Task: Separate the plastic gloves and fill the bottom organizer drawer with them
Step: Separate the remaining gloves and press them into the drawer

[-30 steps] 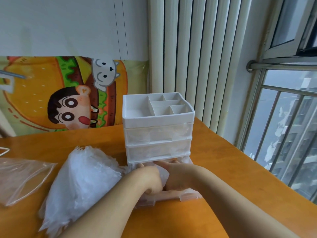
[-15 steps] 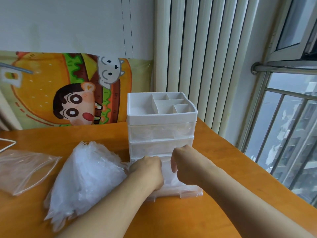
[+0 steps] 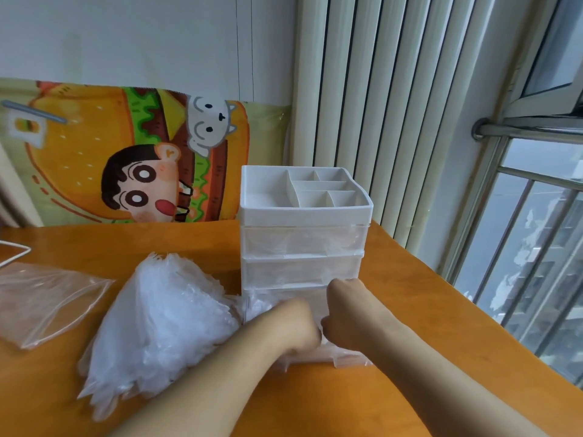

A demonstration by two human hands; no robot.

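Observation:
A white three-drawer organizer (image 3: 303, 212) stands on the orange table (image 3: 441, 342). Its bottom drawer (image 3: 350, 361) is pulled out toward me and holds crumpled clear plastic gloves (image 3: 262, 305). My left hand (image 3: 293, 323) and my right hand (image 3: 347, 310) sit side by side inside that drawer. Their knuckles face up and their fingers curl down into the gloves, so the fingertips are hidden. A large loose pile of plastic gloves (image 3: 164, 316) lies just left of the organizer. The two upper drawers are closed, with clear plastic showing through their fronts.
An empty clear zip bag (image 3: 47, 301) lies at the table's left, with a thin white wire (image 3: 12, 250) behind it. A cartoon burger poster (image 3: 142, 152) leans on the wall. Vertical blinds (image 3: 378, 105) and a barred window (image 3: 536, 247) are at the right.
Both hands lifted briefly with fingers curled, then pushed back down into the bottom drawer and closer together. The view has shifted slightly.

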